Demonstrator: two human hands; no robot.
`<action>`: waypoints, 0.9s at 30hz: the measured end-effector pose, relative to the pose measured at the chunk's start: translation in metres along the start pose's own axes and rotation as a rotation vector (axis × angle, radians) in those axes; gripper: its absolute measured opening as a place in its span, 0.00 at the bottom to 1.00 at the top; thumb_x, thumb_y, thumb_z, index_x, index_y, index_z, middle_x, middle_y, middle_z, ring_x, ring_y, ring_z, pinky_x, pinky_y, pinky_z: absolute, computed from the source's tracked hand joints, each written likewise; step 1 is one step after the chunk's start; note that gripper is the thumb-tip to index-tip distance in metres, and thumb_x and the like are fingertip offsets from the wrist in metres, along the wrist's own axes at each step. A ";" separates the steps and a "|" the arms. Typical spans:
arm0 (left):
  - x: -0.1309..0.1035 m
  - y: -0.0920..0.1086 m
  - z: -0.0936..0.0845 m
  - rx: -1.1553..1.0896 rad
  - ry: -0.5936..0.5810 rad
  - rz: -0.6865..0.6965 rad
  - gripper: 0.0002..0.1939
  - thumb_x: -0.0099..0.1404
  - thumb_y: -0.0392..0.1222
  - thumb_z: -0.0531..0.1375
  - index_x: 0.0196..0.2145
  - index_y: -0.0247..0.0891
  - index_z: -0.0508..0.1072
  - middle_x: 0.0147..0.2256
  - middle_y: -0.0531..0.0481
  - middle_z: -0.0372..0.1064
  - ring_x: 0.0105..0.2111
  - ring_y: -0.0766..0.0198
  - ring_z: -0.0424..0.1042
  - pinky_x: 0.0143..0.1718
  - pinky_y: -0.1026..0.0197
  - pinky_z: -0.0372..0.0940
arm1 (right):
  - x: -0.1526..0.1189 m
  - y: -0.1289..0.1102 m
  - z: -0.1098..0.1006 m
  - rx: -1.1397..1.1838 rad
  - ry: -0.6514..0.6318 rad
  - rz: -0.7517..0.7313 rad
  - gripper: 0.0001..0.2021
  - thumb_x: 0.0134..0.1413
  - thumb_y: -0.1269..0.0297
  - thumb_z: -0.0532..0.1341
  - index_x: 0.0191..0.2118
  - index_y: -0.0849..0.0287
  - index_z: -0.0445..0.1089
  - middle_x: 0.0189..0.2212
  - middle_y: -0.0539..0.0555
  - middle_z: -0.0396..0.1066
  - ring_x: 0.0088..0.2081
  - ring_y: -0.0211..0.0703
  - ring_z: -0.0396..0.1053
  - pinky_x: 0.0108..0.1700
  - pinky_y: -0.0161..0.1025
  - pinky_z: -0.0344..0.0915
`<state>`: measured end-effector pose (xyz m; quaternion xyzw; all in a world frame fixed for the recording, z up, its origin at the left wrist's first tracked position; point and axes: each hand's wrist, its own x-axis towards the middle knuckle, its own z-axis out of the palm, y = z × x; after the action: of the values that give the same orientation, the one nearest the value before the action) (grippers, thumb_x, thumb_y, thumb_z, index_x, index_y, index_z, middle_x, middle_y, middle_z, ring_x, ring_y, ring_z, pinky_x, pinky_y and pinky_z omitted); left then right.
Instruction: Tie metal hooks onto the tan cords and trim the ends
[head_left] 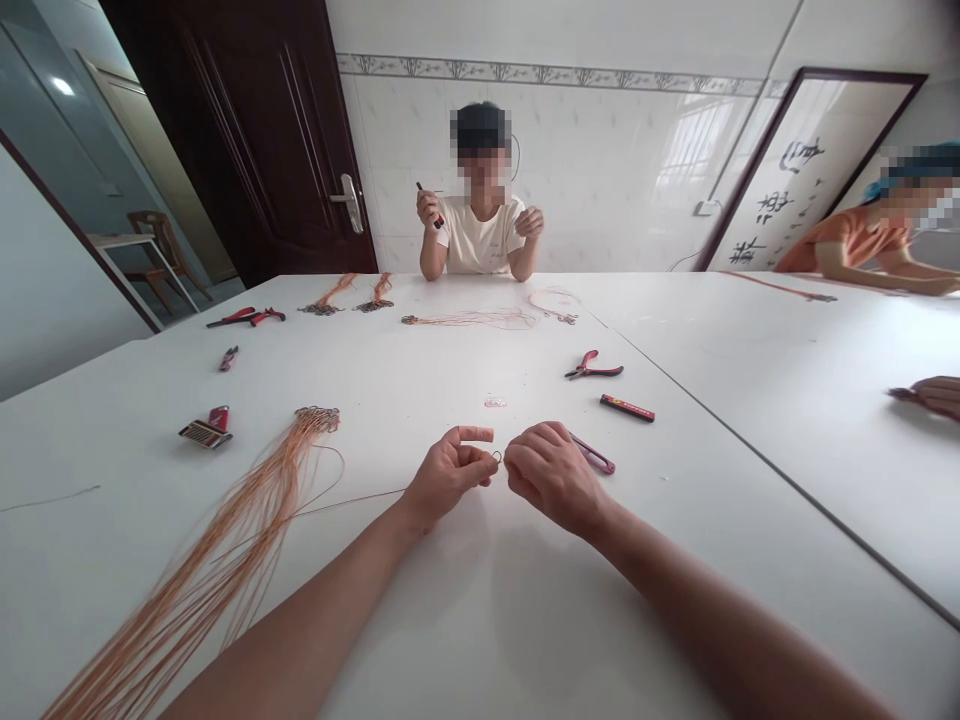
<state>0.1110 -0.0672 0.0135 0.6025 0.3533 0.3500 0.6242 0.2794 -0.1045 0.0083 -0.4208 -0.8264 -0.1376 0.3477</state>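
My left hand [455,470] is closed in a pinch, with its index finger held out straight above. Between its thumb and fingers is a small dark curved hook [496,457], which looks like a fish hook. A thin orange line [352,499] runs leftward from this hand to a bundle of orange lines [247,530] with a cluster of metal hooks [319,418] at its end. My right hand [553,475] is closed just right of the hook; its fingertips are hidden. Beyond its knuckles a mauve-handled tool [596,456] sticks out; I cannot tell whether the hand touches it.
Red-handled pliers [594,368], a red-and-black stick-shaped box [627,408] and a small clear packet [495,402] lie ahead. At left are a red lighter [219,418], a striped box [205,433] and pink clippers [229,359]. A person [484,220] sits opposite, another [877,235] at right.
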 end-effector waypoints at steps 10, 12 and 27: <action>0.000 -0.002 0.002 -0.047 0.021 0.025 0.19 0.50 0.42 0.61 0.41 0.39 0.65 0.25 0.55 0.66 0.27 0.69 0.64 0.36 0.60 0.59 | -0.003 -0.011 0.003 0.341 -0.020 0.379 0.05 0.50 0.67 0.54 0.26 0.58 0.64 0.24 0.50 0.67 0.28 0.36 0.63 0.27 0.33 0.59; 0.000 -0.002 0.002 -0.040 0.013 0.025 0.18 0.51 0.42 0.61 0.41 0.39 0.65 0.25 0.54 0.66 0.27 0.69 0.64 0.35 0.60 0.60 | -0.004 -0.012 0.004 0.355 -0.033 0.379 0.06 0.50 0.68 0.54 0.24 0.58 0.62 0.22 0.50 0.66 0.26 0.35 0.62 0.25 0.32 0.58; -0.003 -0.006 0.006 0.092 0.014 0.114 0.18 0.52 0.44 0.60 0.41 0.38 0.64 0.28 0.51 0.66 0.29 0.67 0.64 0.34 0.60 0.60 | 0.000 -0.013 0.001 0.492 -0.057 0.630 0.08 0.51 0.64 0.52 0.25 0.58 0.63 0.22 0.49 0.65 0.24 0.35 0.61 0.24 0.32 0.56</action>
<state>0.1151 -0.0726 0.0075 0.6472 0.3383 0.3728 0.5725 0.2689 -0.1119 0.0086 -0.5613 -0.6746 0.1895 0.4405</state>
